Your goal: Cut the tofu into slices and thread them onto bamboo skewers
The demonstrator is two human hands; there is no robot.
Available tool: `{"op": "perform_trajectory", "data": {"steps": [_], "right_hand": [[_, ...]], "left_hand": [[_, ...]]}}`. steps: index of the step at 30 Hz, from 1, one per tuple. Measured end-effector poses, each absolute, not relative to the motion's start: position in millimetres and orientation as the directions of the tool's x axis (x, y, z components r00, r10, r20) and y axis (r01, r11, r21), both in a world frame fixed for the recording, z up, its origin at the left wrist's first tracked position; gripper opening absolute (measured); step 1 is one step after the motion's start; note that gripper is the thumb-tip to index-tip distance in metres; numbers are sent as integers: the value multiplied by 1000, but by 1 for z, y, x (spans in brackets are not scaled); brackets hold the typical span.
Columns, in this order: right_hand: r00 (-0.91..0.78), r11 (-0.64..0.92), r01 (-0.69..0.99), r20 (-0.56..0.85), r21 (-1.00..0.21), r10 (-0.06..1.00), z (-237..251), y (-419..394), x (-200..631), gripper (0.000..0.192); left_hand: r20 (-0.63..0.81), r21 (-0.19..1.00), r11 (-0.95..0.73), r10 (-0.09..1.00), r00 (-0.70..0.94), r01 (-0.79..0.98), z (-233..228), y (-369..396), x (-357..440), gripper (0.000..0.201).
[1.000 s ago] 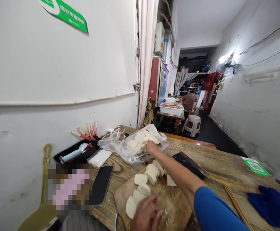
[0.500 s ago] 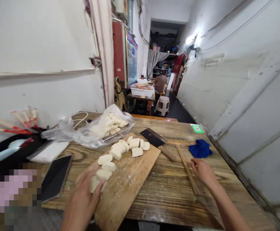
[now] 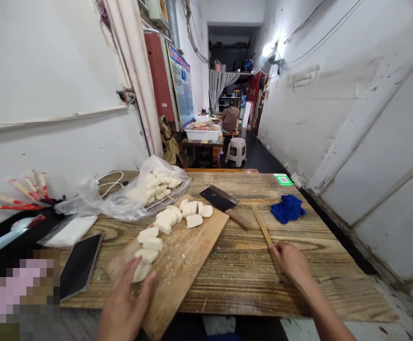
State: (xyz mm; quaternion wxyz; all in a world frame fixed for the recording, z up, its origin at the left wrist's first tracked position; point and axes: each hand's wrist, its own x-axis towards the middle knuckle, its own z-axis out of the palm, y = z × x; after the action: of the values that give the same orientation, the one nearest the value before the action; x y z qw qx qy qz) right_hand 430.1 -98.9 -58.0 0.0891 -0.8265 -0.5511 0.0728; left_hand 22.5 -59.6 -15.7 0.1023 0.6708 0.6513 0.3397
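My left hand (image 3: 126,293) is at the near left of a wooden cutting board (image 3: 188,274), thumb and fingers apart around the nearest white, dough-like slice (image 3: 142,273). Its fingertips are at the slice's edges. A curved row of several similar slices (image 3: 153,243) runs up the board. On the right, my right hand (image 3: 291,259) is closed at the near part of a thin bundle of bamboo skewers (image 3: 261,225) lying on the table; its fingertips are partly hidden. A cleaver (image 3: 219,198) with a wooden handle lies at the board's far right corner.
A plastic bag (image 3: 128,199) with more white pieces lies behind the board. A dark phone (image 3: 82,265) is to the left, and a blue cloth (image 3: 287,208) is beyond my right hand. A plastic stool (image 3: 236,151) and a seated person (image 3: 230,119) are farther back.
My right hand has moved left and nearer, from beside the skewers onto them. My left hand has drawn slightly toward me, its fingers still around the nearest slice. The camera view has shifted a little.
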Motion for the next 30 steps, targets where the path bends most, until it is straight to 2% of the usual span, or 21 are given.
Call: {"op": "perform_trajectory", "data": {"steps": [6, 10, 17, 22, 25, 26, 28, 30], "right_hand": [[387, -380, 901, -8, -209, 922, -41, -70, 438, 31], [366, -371, 909, -61, -189, 929, -41, -34, 452, 24], [357, -379, 889, -128, -257, 925, -61, -23, 464, 28], [401, -401, 852, -72, -338, 913, -65, -30, 463, 25], [398, -376, 845, -22, -380, 917, -64, -31, 461, 21], [396, -367, 843, -8, -393, 918, -64, -31, 460, 21], [385, -343, 838, 15, -423, 923, -66, -31, 458, 21], [357, -309, 834, 20, -457, 934, -71, -32, 457, 23]], "left_hand": [[384, 612, -298, 922, 54, 732, -20, -62, 56, 50], [408, 635, -354, 908, 90, 686, -20, -64, 73, 45], [158, 756, -316, 938, 308, 573, -24, -75, 104, 35], [28, 845, -225, 925, 379, 485, -18, -72, 134, 31], [-59, 878, -182, 876, 478, 443, -17, -65, 169, 29], [-49, 868, -218, 857, 514, 446, -18, -63, 183, 29], [63, 801, -404, 790, 610, 441, -21, -62, 212, 28], [224, 661, -662, 625, 748, 354, -27, -64, 238, 32]]}}
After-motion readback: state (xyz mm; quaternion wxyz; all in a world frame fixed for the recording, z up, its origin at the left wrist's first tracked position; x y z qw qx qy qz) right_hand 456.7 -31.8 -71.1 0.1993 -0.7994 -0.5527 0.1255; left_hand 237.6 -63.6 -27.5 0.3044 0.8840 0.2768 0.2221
